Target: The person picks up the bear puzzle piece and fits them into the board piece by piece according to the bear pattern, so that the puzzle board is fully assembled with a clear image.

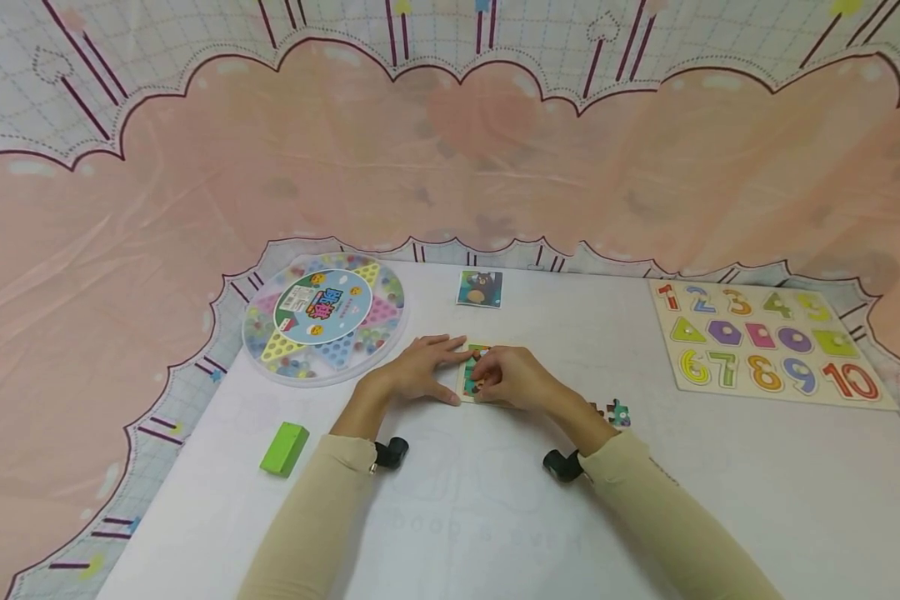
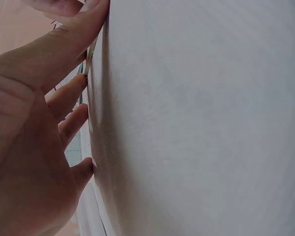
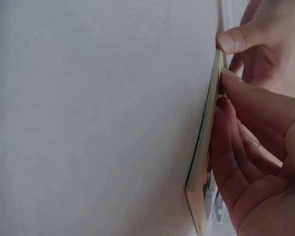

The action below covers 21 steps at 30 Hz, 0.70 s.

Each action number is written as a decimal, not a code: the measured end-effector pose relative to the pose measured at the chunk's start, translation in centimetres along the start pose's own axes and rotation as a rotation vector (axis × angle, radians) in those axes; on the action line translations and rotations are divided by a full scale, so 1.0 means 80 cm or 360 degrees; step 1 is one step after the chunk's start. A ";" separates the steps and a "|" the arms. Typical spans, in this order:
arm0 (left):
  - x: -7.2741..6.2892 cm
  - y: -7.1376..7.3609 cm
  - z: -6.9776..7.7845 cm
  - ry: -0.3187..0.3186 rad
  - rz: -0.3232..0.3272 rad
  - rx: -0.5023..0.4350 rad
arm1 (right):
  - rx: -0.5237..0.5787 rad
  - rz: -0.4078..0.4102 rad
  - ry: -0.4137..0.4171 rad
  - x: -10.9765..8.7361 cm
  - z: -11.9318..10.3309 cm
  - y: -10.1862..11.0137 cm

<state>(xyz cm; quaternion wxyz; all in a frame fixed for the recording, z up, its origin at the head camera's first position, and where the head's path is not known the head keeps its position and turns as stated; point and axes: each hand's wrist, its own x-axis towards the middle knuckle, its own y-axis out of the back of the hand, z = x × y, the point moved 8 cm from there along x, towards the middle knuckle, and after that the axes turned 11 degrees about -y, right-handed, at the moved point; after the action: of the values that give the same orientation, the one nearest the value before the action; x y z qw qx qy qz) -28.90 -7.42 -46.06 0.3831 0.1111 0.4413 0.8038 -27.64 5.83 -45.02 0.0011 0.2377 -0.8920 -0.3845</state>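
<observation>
A small jigsaw puzzle board with a pale wooden rim lies in the middle of the table, its picture partly hidden by the hands. The left hand spreads its fingers along the board's left side, thumb and fingertip at the rim. Over the board, the right hand bends its fingers and pinches a small puzzle piece at the surface, mostly covered by the fingertips. From the right wrist view, the board shows edge-on, with the right thumb and finger together near the left thumb.
Loose jigsaw pieces lie beside the right forearm. Behind the board is a square bear picture. A round Chinese checkers set sits at left, a green block in front of it. At right lies a number-and-shape board.
</observation>
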 end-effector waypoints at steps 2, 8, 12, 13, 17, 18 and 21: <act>0.000 0.000 0.000 0.0004 0.0003 -0.0001 | -0.0012 0.0013 0.0001 0.001 -0.001 -0.001; 0.001 0.000 -0.001 0.0004 0.0004 0.0010 | -0.0051 0.0036 -0.0028 0.004 -0.002 -0.003; 0.000 0.001 -0.002 0.0000 0.0012 0.0006 | -0.0083 0.0034 -0.0028 0.004 -0.005 -0.002; 0.000 0.001 -0.001 -0.0002 0.0011 0.0006 | -0.0091 0.0028 -0.0028 0.004 -0.005 -0.001; 0.000 0.000 -0.001 -0.0005 0.0007 0.0006 | -0.0070 -0.0036 -0.0067 0.004 -0.004 -0.001; 0.000 0.000 -0.001 -0.0005 0.0005 0.0009 | -0.0067 -0.0048 -0.0077 0.005 -0.003 -0.001; 0.000 0.000 -0.001 -0.0002 0.0002 0.0007 | -0.0067 -0.0056 -0.0083 0.007 -0.001 -0.001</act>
<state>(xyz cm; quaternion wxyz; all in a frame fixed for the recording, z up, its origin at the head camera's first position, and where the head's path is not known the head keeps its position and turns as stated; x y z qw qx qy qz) -28.95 -7.46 -46.09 0.3826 0.1127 0.4430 0.8029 -28.10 5.46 -45.16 -0.0238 0.2432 -0.8792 -0.4091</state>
